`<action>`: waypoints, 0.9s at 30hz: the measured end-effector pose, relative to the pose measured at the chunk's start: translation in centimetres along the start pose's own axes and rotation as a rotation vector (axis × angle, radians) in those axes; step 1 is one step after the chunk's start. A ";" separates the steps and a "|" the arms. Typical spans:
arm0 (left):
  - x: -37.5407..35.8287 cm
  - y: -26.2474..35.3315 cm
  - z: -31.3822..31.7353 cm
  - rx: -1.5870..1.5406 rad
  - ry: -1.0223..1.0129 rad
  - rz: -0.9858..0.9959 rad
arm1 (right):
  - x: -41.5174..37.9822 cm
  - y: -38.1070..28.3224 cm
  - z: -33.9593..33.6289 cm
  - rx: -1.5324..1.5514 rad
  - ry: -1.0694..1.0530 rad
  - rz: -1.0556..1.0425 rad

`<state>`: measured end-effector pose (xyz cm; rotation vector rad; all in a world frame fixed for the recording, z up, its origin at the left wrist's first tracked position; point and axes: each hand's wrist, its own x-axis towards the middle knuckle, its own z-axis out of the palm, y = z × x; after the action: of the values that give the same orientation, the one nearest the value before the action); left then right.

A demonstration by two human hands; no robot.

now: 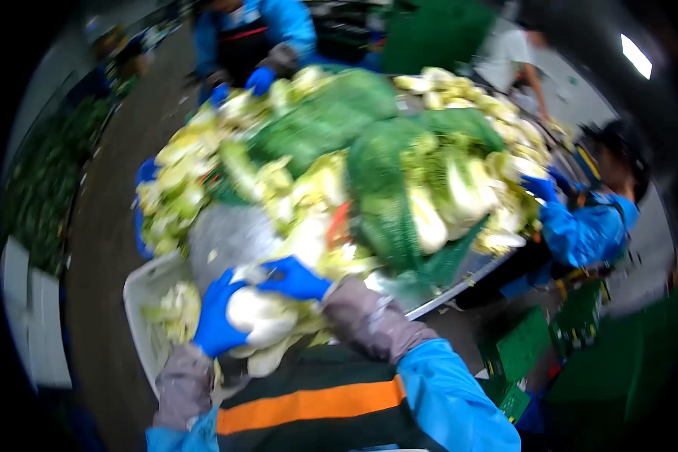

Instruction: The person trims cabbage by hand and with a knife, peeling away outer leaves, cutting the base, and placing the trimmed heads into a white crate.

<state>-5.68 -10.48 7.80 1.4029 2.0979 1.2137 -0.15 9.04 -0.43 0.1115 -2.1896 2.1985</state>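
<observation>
My left hand (220,313), in a blue glove, is wrapped round the side of a pale napa cabbage (262,316) in front of my apron. Just above the cabbage, my right hand (295,279), also gloved in blue, has its fingers curled in toward the left hand. A small whitish piece shows between the two hands, and motion blur hides what the right fingers grip. Under and beside the hands is a white crate (141,295) with loose cabbage leaves (179,310) in it.
Napa cabbages (459,184) and green net bags (380,192) heap the metal-edged table (459,288). A clear plastic sheet (232,239) lies near my hands. Co-workers (591,226) stand at the right and far sides. Green crates (516,343) stand at lower right.
</observation>
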 end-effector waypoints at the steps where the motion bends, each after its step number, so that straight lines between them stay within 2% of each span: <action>1: -1.9 -4.1 1.0 0.154 0.021 -0.053 | -0.1 -0.6 -0.9 -0.086 -0.017 0.067; 2: -1.9 -3.4 1.0 0.153 0.032 -0.044 | -0.4 -1.3 -1.0 -0.078 -0.009 0.063; 3: -2.3 -2.6 1.2 0.229 0.085 -0.080 | -0.7 -0.7 -1.4 -0.108 0.015 0.156; 4: -2.6 -2.8 1.1 0.276 0.115 -0.068 | -1.3 -2.0 -1.0 -0.030 0.140 0.239; 5: -3.0 -2.8 0.8 0.309 0.137 -0.098 | -1.7 -2.7 -0.6 -0.073 0.293 0.202; 6: -3.2 -2.8 0.5 0.298 0.191 -0.131 | -1.5 1.2 -1.7 -0.131 0.432 -0.021; 7: -3.1 -2.3 -0.1 0.268 0.225 -0.164 | -2.0 2.0 -2.8 -0.343 0.562 -0.028; 9: -3.1 -1.3 -1.7 0.232 0.278 -0.165 | -3.2 4.4 -5.1 -0.566 0.614 0.031; 10: -2.8 -0.5 -2.5 0.226 0.302 -0.134 | -3.9 3.8 -5.3 -0.828 0.645 0.121; 12: -2.4 0.9 -3.8 0.232 0.355 -0.078 | -4.0 6.4 -7.3 -0.949 0.680 0.247; 15: -1.4 3.6 -5.4 0.231 0.465 -0.020 | -3.9 7.2 -10.2 -0.998 0.727 0.318; 18: -1.0 4.7 -6.1 -0.206 0.563 0.037 | -4.4 6.0 -12.3 -0.990 0.792 0.361; 20: -0.9 5.4 -6.8 -0.216 0.642 0.117 | -4.8 4.4 -12.9 -1.030 0.867 0.385; 21: -0.8 6.0 -6.7 -0.267 0.694 0.138 | -5.0 4.4 -13.5 -0.999 0.929 0.392; 24: -0.2 6.2 -5.8 -0.373 0.840 0.217 | -6.0 4.3 -13.7 -0.866 1.154 -0.018; 25: 0.2 6.2 -5.2 -0.318 0.843 0.312 | -5.9 3.0 -12.8 -0.656 1.116 -0.210; 26: 0.7 6.1 -4.6 -0.264 0.841 0.408 | -5.9 -2.4 -9.0 -0.075 1.026 -0.054; 27: 1.3 6.9 -4.1 -0.135 0.804 0.458 | -5.9 -4.7 -7.1 0.197 0.854 -0.050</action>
<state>-4.98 -10.18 15.91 1.5413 2.1222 2.3747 5.90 16.32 3.75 -0.6339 -1.4764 1.8977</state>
